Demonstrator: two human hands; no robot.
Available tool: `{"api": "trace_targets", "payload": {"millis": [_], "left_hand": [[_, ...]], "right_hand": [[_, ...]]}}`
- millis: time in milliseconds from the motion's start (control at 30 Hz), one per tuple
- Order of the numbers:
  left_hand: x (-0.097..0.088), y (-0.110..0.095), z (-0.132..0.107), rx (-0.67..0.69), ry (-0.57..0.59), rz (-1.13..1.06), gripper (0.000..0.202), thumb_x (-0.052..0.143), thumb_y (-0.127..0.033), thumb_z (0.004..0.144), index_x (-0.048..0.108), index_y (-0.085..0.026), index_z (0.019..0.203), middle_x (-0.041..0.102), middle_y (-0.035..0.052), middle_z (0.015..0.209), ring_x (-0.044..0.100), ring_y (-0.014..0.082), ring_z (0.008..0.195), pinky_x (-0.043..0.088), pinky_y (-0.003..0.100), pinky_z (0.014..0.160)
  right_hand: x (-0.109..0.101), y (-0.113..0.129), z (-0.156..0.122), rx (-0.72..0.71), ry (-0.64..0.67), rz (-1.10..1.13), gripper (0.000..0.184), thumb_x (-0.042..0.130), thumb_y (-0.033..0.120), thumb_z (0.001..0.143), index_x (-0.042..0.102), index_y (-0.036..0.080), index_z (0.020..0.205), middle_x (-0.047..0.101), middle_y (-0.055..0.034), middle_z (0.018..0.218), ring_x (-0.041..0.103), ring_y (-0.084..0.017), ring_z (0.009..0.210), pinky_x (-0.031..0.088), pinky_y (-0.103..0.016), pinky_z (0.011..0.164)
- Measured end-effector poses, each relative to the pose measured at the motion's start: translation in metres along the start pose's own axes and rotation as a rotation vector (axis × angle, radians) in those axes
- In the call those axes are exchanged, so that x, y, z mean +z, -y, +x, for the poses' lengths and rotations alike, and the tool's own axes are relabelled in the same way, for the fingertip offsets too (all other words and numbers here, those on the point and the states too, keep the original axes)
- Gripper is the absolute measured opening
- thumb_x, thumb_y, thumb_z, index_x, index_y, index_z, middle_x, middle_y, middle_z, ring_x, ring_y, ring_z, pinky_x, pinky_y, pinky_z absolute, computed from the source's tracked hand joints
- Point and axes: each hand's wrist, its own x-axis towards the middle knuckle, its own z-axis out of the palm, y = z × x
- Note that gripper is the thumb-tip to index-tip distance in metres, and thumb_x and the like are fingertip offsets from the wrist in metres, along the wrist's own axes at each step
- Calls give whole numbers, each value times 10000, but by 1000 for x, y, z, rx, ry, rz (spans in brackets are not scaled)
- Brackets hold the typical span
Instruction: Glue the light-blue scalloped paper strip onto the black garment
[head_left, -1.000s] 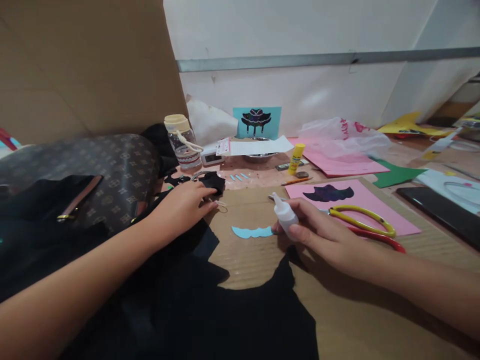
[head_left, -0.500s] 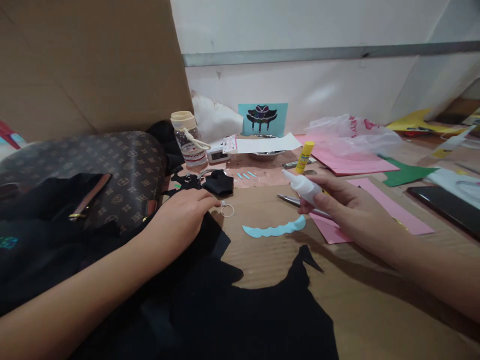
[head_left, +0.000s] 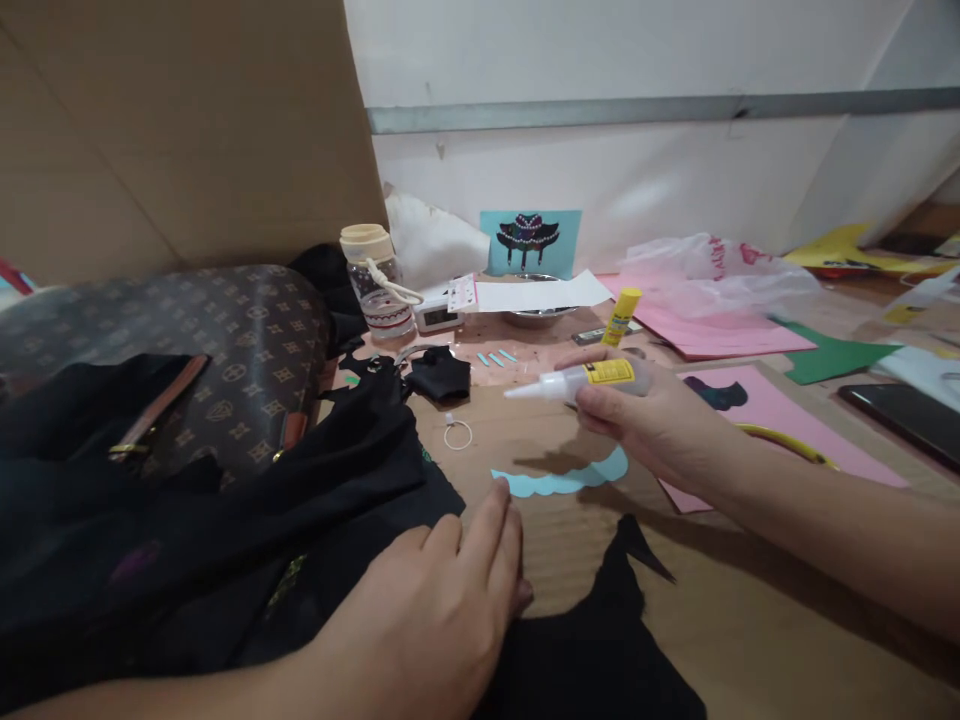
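My right hand (head_left: 637, 400) is wrapped round a glue bottle (head_left: 609, 373) with a yellow label. Its long white nozzle points left above the cardboard (head_left: 480, 415), uncapped. Below the nozzle lies a light blue scalloped paper strip (head_left: 559, 482). My left hand (head_left: 450, 590) stretches its fingers forward, index fingertip at the strip's left end; its thumb is partly hidden. A white ring with a small cap (head_left: 458, 434) lies on the cardboard left of the nozzle. Black fabric (head_left: 592, 650) spreads under and around my left hand.
Yellow-handled scissors (head_left: 795, 445) lie on pink paper (head_left: 847, 470) at the right, beside a phone (head_left: 900, 415). A glue stick (head_left: 621, 318), a bottle (head_left: 379, 290) and small blue strips (head_left: 496, 358) are further back. A brown patterned bag (head_left: 247, 330) stands left.
My left hand has left the small cap and ring and come down to the blue strip's left end. My right hand has turned the glue bottle so its nozzle points left, nearly level.
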Motion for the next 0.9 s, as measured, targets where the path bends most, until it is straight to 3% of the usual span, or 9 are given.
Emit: {"api": "trace_targets", "payload": {"millis": [100, 200, 433, 533, 667, 800, 900], "left_hand": [[9, 4, 5, 38, -95, -5, 460, 296, -185, 1058, 653, -64, 1322, 705, 193, 1297, 766, 219, 802, 593, 273, 528], [17, 4, 10, 65, -145, -16, 440, 323, -142, 1037, 671, -62, 1293, 739, 176, 1236, 751, 196, 707, 564, 261, 478], [23, 1, 4, 70, -126, -21, 449, 395, -97, 975, 585, -72, 1382, 703, 181, 1304, 720, 187, 693, 542, 254, 465], [22, -2, 0, 68, -131, -2, 465, 410, -38, 928, 600, -82, 1350, 712, 166, 1296, 685, 165, 616, 529, 248, 445], [25, -4, 2, 73, -109, -19, 478, 379, -40, 926, 596, -88, 1349, 730, 149, 1267, 647, 151, 538, 511, 251, 411], [23, 10, 5, 28, -174, -72, 476, 294, -51, 956, 617, -85, 1306, 719, 154, 1269, 650, 167, 573, 497, 276, 412], [20, 32, 10, -44, -270, -198, 477, 239, -81, 994, 699, -114, 1115, 745, 125, 1053, 641, 198, 621, 527, 318, 488]], "right_hand": [[-3, -8, -3, 19, -15, 0, 482, 813, 644, 728, 635, 215, 858, 541, 37, 668, 466, -118, 577, 384, -253, 510], [-5, -9, -6, 3, 29, -100, 475, 762, 674, 769, 630, 223, 846, 521, 50, 612, 445, -110, 515, 346, -245, 453], [-2, -2, -10, -126, -36, -419, 295, 722, 505, 873, 647, 235, 782, 625, 28, 727, 521, -109, 567, 378, -237, 488], [1, 1, -12, -138, -15, -447, 304, 710, 525, 863, 645, 239, 783, 618, 29, 659, 514, -116, 515, 347, -240, 445], [4, 3, -16, -175, 53, -513, 280, 712, 518, 863, 663, 249, 806, 658, 15, 687, 568, -138, 552, 391, -250, 477], [4, 4, -17, -223, 79, -553, 217, 724, 455, 863, 666, 256, 802, 661, 20, 696, 553, -136, 550, 382, -253, 484], [3, 4, -17, -217, 69, -550, 203, 721, 433, 866, 657, 254, 794, 650, 24, 678, 541, -134, 539, 364, -256, 478]]}}
